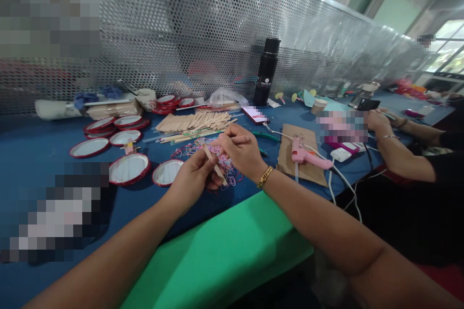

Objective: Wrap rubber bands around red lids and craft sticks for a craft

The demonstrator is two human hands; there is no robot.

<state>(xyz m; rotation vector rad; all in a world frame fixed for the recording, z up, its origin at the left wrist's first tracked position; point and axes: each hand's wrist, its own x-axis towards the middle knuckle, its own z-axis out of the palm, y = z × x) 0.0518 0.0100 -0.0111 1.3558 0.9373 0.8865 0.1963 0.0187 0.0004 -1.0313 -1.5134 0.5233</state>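
**Close handwork, early on by the look of it**

Perforated silver metal screen (163, 19) runs along the back. Blue-topped table (36, 141) before it; smooth bright-green cover (217, 241) at its near edge, below the forearms. To the right, a co-worker in dark sleeves, one hand (377, 121) above the tabletop.

Flat brown cardboard sheet (284, 157), a pink glue gun (300, 152) lying on it. Tall black flask (267, 70) upright near the screen.

Left hand (194, 171): thumb and fingers clamped on a flat, pale wooden stick (219, 172), held aslant above the table. Right hand (242, 147): fingers bunched together at the stick's upper end; whether they grip it or something finer, I cannot tell.

Beyond the hands, a broad heap of loose, pale wooden sticks (195, 121). To the left, round white lids with red rims (129, 170), some stacked. Among them one small wooden piece (129, 147), seemingly put together already. Judging by the heap, most remains unworked; the held stick looks unfinished.

Smallest: thin, multicoloured elastic loops (234, 176), scattered under the hands.
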